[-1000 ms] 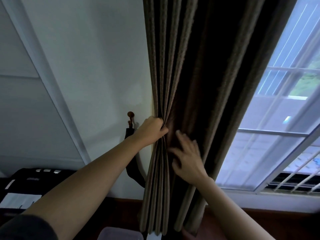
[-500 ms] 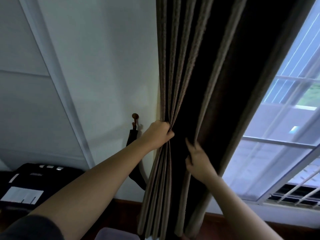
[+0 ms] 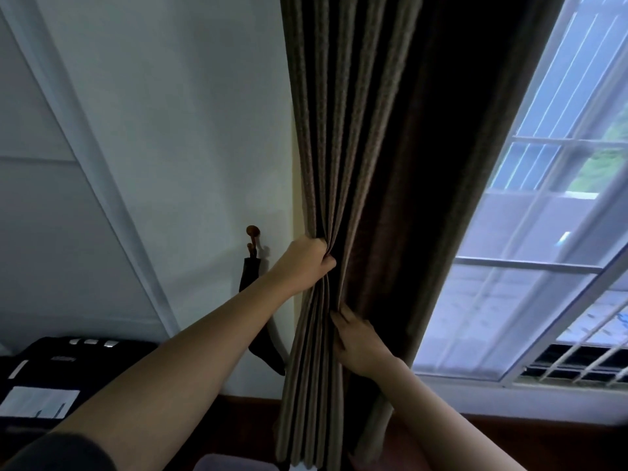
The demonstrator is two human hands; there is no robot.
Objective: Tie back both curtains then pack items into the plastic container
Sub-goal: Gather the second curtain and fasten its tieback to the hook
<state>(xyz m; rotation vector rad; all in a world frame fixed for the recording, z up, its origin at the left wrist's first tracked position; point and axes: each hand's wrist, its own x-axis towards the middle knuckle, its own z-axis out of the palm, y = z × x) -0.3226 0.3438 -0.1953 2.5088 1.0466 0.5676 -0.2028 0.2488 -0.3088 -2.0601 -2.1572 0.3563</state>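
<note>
Single head-worn wide-angle view, tilted upward and forward, close to the curtain [image 3: 353,164] at arm's reach. Wall [image 3: 176,113] fills the left, window [image 3: 543,266] the right. No second view.

Dim room; the only light is cool daylight from the window [image 3: 530,266] at right. The curtain [image 3: 373,164] is near-black shadow mid-frame. Straight lines bow at the edges, slightly soft.
</note>
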